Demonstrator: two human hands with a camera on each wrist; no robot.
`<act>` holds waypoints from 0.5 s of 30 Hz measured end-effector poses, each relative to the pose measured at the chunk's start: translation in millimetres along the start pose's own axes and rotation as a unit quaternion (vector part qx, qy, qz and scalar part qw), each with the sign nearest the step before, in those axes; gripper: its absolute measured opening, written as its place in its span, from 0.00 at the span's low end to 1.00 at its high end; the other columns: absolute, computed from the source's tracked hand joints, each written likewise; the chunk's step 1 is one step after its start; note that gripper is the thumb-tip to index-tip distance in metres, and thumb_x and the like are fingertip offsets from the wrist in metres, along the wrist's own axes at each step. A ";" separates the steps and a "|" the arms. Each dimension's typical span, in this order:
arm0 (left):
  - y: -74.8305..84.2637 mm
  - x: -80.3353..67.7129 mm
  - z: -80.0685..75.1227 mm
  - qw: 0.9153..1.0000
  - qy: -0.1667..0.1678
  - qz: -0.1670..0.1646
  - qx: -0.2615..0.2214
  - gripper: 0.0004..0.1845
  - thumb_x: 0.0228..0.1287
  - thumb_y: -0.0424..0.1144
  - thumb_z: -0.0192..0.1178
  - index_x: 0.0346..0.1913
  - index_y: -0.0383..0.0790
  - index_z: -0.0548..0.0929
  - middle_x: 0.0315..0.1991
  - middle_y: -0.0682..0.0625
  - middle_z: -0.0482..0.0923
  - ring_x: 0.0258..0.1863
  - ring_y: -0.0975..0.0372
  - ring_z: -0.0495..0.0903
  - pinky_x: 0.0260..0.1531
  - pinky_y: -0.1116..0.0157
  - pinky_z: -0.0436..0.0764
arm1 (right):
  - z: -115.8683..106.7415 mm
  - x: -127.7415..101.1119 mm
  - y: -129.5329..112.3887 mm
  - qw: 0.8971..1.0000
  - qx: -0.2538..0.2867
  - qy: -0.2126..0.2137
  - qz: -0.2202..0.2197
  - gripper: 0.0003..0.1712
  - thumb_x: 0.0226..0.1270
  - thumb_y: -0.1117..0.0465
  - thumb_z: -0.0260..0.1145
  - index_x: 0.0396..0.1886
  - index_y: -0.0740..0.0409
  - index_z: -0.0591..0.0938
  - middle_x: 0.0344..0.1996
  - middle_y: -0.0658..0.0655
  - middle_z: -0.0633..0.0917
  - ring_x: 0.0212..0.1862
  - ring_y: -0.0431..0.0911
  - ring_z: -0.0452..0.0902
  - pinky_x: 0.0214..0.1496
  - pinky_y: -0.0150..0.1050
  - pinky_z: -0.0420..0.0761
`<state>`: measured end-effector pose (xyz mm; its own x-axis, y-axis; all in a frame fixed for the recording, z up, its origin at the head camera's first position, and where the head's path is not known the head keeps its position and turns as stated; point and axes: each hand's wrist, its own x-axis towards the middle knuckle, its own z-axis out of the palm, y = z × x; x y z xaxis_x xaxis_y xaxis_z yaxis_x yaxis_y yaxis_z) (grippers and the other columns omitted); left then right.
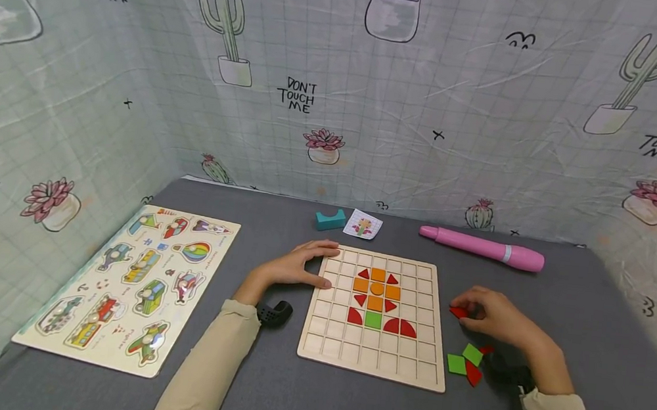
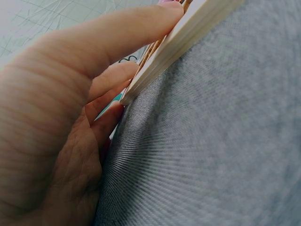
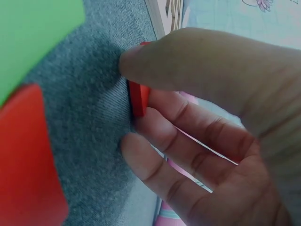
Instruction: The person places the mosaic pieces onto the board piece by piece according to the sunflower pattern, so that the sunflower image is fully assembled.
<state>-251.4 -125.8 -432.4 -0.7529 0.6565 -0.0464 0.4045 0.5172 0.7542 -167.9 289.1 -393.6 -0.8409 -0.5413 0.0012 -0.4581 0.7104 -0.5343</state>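
A square wooden grid board (image 1: 344, 350) lies on the grey table, with orange, red and green flat pieces set in its cells. My left hand (image 1: 293, 267) rests at its left side; the thumb (image 2: 155, 23) lies on the top edge and the other fingers touch near the far corner. Right of the board, my right hand (image 1: 498, 319) pinches a red piece (image 3: 138, 98) between thumb and fingers, low over the table. Close to that wrist lie loose green pieces (image 1: 456, 364) and red pieces (image 1: 473, 374), partly overlapping.
A vehicle picture puzzle board (image 1: 177, 296) lies at the left. Behind the grid board are a teal block (image 1: 330, 220) and a small pattern card (image 1: 363, 225). A pink pen-shaped object (image 1: 479, 244) lies at the back right. A printed cloth wall (image 1: 395, 126) encloses the table.
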 end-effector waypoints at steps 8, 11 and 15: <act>0.8 0.5 0.5 1.000 -0.001 -0.001 0.002 0.40 0.59 0.44 0.69 0.73 0.42 0.66 0.76 0.48 0.54 0.76 0.52 0.46 0.71 0.43 0.46 | 1.9 1.3 -2.4 1.000 0.016 -0.005 -0.014 0.13 0.58 0.69 0.72 0.44 0.66 0.84 0.35 0.51 0.77 0.33 0.40 0.70 0.31 0.33 0.75; 1.6 0.1 0.3 1.000 -0.001 -0.002 0.002 0.40 0.59 0.44 0.69 0.73 0.42 0.66 0.76 0.48 0.54 0.76 0.52 0.46 0.71 0.43 0.45 | 2.9 1.7 -3.6 1.000 0.018 -0.004 -0.013 0.13 0.58 0.68 0.72 0.44 0.66 0.84 0.35 0.51 0.78 0.33 0.41 0.71 0.31 0.33 0.76; 1.1 0.0 0.3 1.000 0.000 -0.001 0.001 0.39 0.59 0.44 0.69 0.73 0.42 0.66 0.76 0.48 0.54 0.76 0.52 0.47 0.71 0.43 0.45 | 2.6 2.0 -6.8 1.000 0.019 0.010 -0.011 0.14 0.58 0.68 0.72 0.45 0.65 0.84 0.35 0.51 0.78 0.32 0.40 0.71 0.32 0.33 0.76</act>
<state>-250.8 -125.0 -431.8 -0.7538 0.6553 -0.0484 0.4037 0.5200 0.7527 -165.7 282.0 -392.2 -0.8365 -0.5471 0.0307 -0.4658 0.6804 -0.5657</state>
